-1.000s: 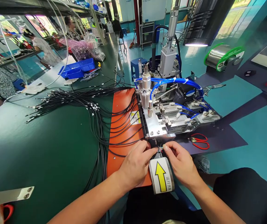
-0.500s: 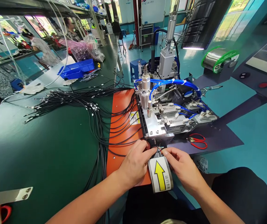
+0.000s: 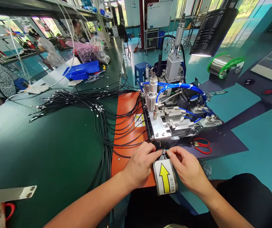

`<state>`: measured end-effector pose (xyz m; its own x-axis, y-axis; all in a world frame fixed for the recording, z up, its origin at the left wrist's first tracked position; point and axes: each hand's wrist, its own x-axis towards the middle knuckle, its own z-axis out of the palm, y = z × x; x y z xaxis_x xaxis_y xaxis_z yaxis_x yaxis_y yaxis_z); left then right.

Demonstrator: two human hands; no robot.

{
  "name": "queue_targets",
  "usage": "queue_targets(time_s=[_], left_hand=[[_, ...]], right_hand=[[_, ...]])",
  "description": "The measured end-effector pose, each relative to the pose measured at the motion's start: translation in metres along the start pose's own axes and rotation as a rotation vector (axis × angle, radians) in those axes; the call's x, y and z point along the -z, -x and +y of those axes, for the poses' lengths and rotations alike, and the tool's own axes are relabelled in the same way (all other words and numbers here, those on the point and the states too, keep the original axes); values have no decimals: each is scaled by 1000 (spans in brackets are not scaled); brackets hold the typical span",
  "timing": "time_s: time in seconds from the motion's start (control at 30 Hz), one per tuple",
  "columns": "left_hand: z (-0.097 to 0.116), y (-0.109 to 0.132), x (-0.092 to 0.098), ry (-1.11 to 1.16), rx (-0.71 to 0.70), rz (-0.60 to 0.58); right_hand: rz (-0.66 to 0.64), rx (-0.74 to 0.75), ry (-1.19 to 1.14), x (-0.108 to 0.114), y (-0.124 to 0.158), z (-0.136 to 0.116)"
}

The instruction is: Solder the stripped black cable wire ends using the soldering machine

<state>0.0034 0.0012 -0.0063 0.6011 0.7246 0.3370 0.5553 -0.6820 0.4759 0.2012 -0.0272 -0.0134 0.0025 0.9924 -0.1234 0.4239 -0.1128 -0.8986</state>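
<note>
My left hand [image 3: 140, 164] is closed at the near end of the machine, thumb and forefinger pressed together. A black cable [image 3: 123, 155] runs in under its fingers, where its end is hidden. Thin coloured wires [image 3: 165, 150] show between the two hands' fingertips, and my right hand [image 3: 186, 166] pinches them from the right. Just below the fingertips is a curved metal plate [image 3: 156, 180] with a yellow arrow label [image 3: 164, 177]. Beyond the hands stands the machine [image 3: 171, 117], with metal cylinders and blue air tubes. More black cables [image 3: 126, 127] cross its orange cover [image 3: 123, 167].
On the green table [image 3: 62, 158] lies a bundle of black cables [image 3: 74, 99]. Blue trays [image 3: 83, 69] are farther back. Red-handled cutters [image 3: 202, 146] rest right of the machine, below a solder spool [image 3: 226, 65]. A black lamp [image 3: 213, 31] hangs above; other people sit at far left.
The whole view has shifted slightly to the right and down. My right fingertips sit a little higher at the thin wires; the left hand keeps nearly the same place on the machine.
</note>
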Motion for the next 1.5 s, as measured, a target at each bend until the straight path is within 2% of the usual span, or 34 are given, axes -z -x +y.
queue_targets(time_s=[0.27,0.43,0.63,0.83,1.17,1.5], left_hand=[[0,0,0,9,-13,23],[-1,1,1,6,-5,5],[-1,0,0,-7,-6,16],[0,1,-1,-12,2,20],[-1,0,-2,-19,7,8],[3,0,-1,-156,16,-17]], right_hand=[[92,209,182,-1,-5,1],[111,228,203,-3,-4,4],[135,175,173,-1,-6,4],[68,257,89,2,-13,-5],[95,186,86,3,-11,-4],[14,22,44,-1,-19,4]])
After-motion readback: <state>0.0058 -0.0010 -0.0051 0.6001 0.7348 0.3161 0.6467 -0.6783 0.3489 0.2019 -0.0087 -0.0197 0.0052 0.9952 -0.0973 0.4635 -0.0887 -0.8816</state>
